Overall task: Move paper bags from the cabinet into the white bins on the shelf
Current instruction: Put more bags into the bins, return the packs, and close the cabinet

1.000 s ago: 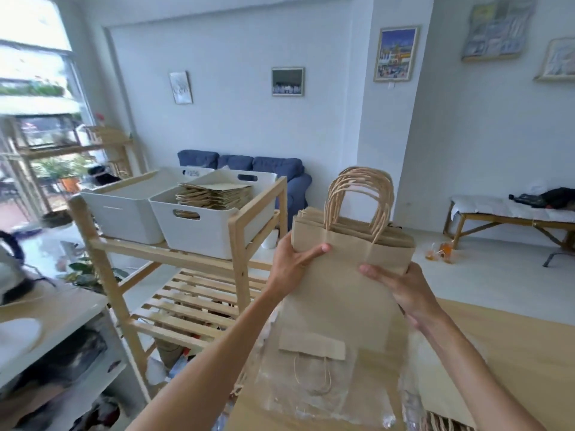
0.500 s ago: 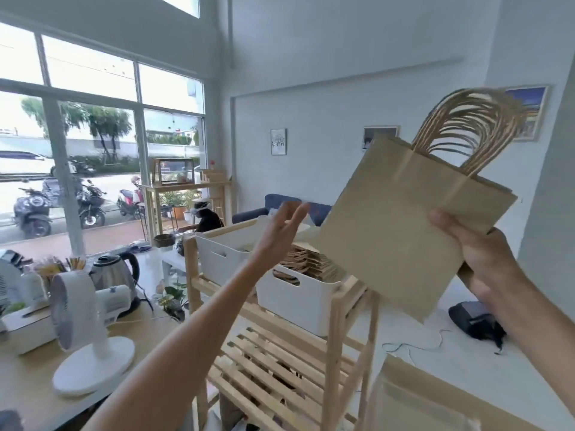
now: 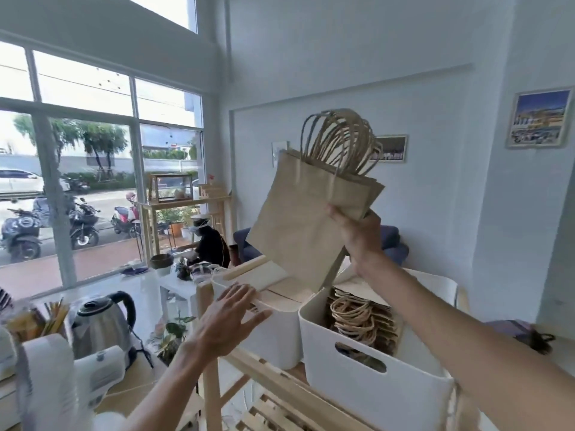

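Note:
My right hand [image 3: 361, 236] grips a stack of flat brown paper bags [image 3: 298, 225] by its right edge, tilted, handles up, in the air above the two white bins. The near white bin [image 3: 367, 399] on the wooden shelf [image 3: 267, 374] holds a pile of brown paper bags [image 3: 361, 315]. The left white bin [image 3: 273, 334] stands beside it; its inside is mostly hidden by the held stack. My left hand [image 3: 227, 321] is spread, fingers apart, at that bin's near rim, holding nothing.
A steel kettle [image 3: 102, 325] and a white fan [image 3: 59, 381] stand on the counter at lower left. A person in black [image 3: 208, 244] sits by the window beyond a small white table [image 3: 174, 284]. The shelf's lower slats [image 3: 273, 412] show beneath.
My left hand let go of the stack and dropped to the left bin's rim. My right hand alone carried the bags over the bins. The view came closer to the shelf.

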Available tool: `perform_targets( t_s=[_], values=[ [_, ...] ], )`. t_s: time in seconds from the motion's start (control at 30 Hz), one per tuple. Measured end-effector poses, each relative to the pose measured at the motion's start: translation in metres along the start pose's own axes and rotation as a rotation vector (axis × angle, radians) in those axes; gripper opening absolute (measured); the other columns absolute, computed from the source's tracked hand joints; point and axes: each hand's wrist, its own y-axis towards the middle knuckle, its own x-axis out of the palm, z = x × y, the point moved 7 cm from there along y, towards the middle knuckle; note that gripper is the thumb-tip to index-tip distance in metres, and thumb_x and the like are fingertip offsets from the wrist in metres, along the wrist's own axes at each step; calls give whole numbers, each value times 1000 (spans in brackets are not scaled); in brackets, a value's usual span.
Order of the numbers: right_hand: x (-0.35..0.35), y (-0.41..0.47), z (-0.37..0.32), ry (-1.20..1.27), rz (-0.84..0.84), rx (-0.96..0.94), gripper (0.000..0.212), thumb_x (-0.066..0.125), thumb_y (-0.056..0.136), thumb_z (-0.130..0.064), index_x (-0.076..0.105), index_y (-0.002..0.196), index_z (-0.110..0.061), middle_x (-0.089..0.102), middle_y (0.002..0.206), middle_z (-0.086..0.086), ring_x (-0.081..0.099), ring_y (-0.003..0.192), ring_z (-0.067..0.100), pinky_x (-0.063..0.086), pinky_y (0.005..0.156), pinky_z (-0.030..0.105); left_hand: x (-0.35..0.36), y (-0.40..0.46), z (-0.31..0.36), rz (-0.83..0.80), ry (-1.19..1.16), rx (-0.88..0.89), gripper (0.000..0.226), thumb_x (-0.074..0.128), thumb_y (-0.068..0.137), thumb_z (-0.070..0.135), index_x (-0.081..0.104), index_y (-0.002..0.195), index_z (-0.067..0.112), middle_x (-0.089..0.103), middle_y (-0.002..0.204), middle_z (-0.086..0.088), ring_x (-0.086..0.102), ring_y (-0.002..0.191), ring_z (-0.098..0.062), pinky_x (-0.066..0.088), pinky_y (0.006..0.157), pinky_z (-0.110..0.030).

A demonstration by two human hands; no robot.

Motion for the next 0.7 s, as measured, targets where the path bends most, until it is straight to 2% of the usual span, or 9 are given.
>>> perform_targets(
  t_s=[0.03, 0.1, 0.23, 0.37, 0.43, 0.5, 0.57, 0.67, 0.7],
  values=[
    [11, 6, 13, -31, 4, -35, 15, 86, 78, -14, 72, 84, -17, 74, 79, -7, 68, 64, -2, 54, 60, 14, 2, 0, -2, 49, -10, 22, 64, 28, 97, 70, 61, 119, 20, 61, 120, 7, 53, 116, -11, 42, 106, -29],
    [26, 18, 41, -100, 6, -76, 18, 87, 78, -15, 75, 91, -11, 75, 81, -4, 66, 60, -9, 52, 61, 16, 5, -1, -4, 123, -38, 55, 56, 33, 99, 65, 62, 115, 20, 61, 114, 8, 54, 111, -10, 40, 104, -25],
    [40, 46, 79, -303, -57, -192, 15, 85, 80, -18, 74, 89, -13, 75, 82, -4, 68, 70, -5, 54, 69, 23, 11, -4, -8, 193, -110, 69, 46, 38, 100, 60, 58, 113, 21, 56, 112, 11, 50, 110, -10, 38, 102, -24],
    [48, 61, 104, -541, -146, -307, 20, 81, 81, -29, 71, 93, -17, 75, 87, -7, 70, 81, 3, 56, 72, 22, 23, -4, -10, 227, -200, 58, 40, 40, 100, 57, 52, 112, 21, 49, 114, 12, 46, 113, -12, 25, 116, -26],
    [52, 64, 121, -661, -245, -249, 29, 81, 80, -33, 70, 101, -17, 74, 91, -7, 67, 83, 0, 51, 70, 15, 26, -3, -10, 237, -222, 50, 42, 37, 100, 58, 51, 112, 21, 48, 114, 11, 45, 113, -11, 20, 119, -26],
    [57, 60, 144, -770, -455, -96, 53, 81, 74, -40, 65, 120, -21, 74, 102, -6, 68, 96, 5, 52, 78, 18, 27, -3, -11, 234, -245, 48, 44, 36, 100, 59, 52, 112, 20, 48, 113, 10, 45, 114, -12, 18, 120, -28],
    [56, 53, 167, -990, -652, 0, 91, 79, 66, -48, 43, 146, -24, 69, 121, -1, 64, 116, 18, 51, 94, 29, 27, -3, -13, 217, -268, 48, 46, 36, 100, 60, 52, 113, 19, 47, 113, 9, 44, 116, -14, 18, 122, -32],
    [48, 42, 179, -1370, -814, 150, 134, 84, 50, -61, 8, 156, -30, 51, 144, 6, 50, 131, 25, 44, 108, 37, 26, -3, -14, 187, -254, 38, 47, 35, 100, 61, 52, 114, 19, 47, 115, 10, 42, 118, -13, 22, 122, -40],
    [45, 36, 177, -1445, -865, 216, 141, 86, 46, -63, 0, 156, -35, 42, 152, 7, 45, 136, 26, 41, 112, 41, 25, -3, -14, 181, -263, 37, 47, 36, 100, 61, 51, 118, 20, 47, 120, 10, 41, 123, -12, 23, 122, -41]
  ],
)
